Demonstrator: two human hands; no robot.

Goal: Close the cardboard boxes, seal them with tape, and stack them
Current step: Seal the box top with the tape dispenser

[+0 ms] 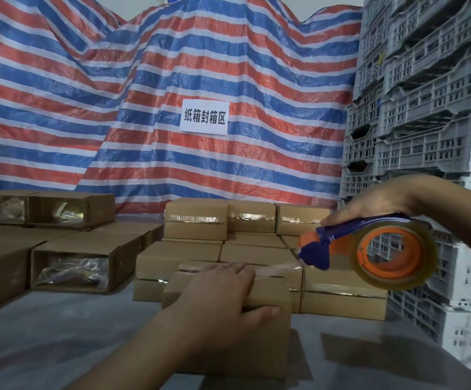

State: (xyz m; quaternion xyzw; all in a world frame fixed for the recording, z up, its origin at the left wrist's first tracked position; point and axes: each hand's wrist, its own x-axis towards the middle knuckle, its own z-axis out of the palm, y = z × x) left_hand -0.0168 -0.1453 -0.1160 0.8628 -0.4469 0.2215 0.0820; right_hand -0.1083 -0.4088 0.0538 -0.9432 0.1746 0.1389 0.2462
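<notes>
A small cardboard box (pixel 268 299) stands upright on the grey floor in front of me. My left hand (pixel 223 299) lies over its top, fingers across the flaps and thumb down the near face. My right hand (pixel 380 204) grips the blue handle of a tape dispenser (pixel 380 249) holding an orange-cored roll of clear tape, raised to the right of the box. A strip of clear tape (pixel 279 269) stretches from the dispenser's blade to the box top beside my left fingers. Behind stands a stack of sealed boxes (pixel 228 220).
Open-ended boxes (pixel 71 263) with plastic-wrapped contents lie at the left. Stacked grey plastic crates (pixel 425 122) rise along the right side. A red, white and blue striped tarp (pixel 144 94) with a white paper sign (pixel 204 117) hangs behind. Bare grey floor (pixel 59 333) lies at the lower left.
</notes>
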